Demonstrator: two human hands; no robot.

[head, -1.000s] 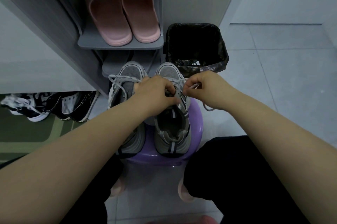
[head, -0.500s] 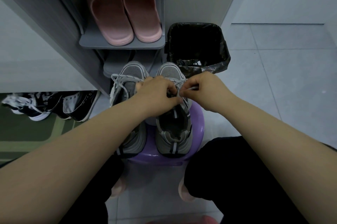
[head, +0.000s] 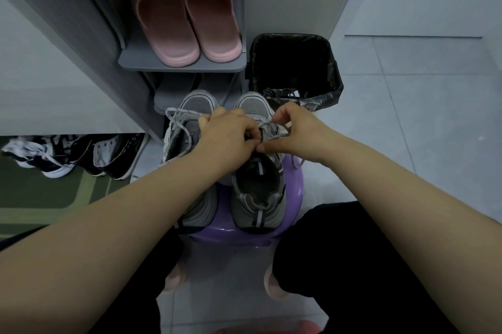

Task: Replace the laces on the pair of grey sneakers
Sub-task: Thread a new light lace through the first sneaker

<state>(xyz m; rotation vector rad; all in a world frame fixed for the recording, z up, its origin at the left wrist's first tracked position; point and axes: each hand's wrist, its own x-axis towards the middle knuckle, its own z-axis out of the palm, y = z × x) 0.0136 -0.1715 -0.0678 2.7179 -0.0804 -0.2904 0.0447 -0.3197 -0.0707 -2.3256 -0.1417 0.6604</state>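
Since one second ago my right hand has closed in on my left hand; its thumb now touches the left fingertips, where before a gap lay between them.

Grip: both hands are curled tight over the throat of the nearer grey sneaker. The right hand pinches the speckled grey-white lace between thumb and bent forefinger. The left hand's fingers fold down onto the same lace at the eyelets, though the exact contact is hidden under the knuckles. A slack end of this lace hangs past the shoe's right side, over the edge of the stool.

Task object: the two grey sneakers stand side by side, toes pointing away from me, on a purple plastic stool between my knees. The other sneaker lies to the left, partly under my left forearm, with its loose lace looped across the upper.

Surroundings: a bin lined with a black bag stands just beyond the toes, to the right. A grey shoe rack to the left of the bin carries a pair of pink slippers. Black-and-white canvas shoes lie at far left beside a green mat, on the pale tiled floor
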